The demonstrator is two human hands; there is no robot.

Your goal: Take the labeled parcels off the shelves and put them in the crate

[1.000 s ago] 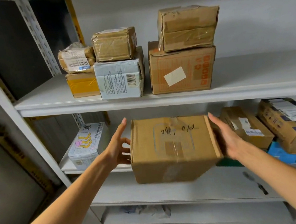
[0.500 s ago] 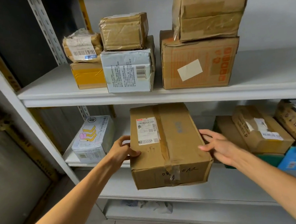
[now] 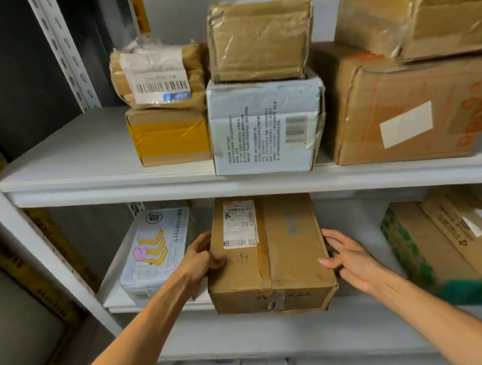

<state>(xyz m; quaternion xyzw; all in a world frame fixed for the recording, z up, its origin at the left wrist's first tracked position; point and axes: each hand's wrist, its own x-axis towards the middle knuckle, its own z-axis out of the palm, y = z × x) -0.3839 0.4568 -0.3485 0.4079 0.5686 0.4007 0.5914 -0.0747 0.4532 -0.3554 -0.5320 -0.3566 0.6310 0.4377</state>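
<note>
The labelled parcel [image 3: 274, 249] sits on the middle shelf [image 3: 111, 297], front overhanging, our left grip [image 3: 201, 260] clasping its left side and our right grip [image 3: 351, 259] flat-fingered against its right, so we should squeeze evenly from both sides and draw it out level.

Soft even light, edges blurred and warped.
</note>
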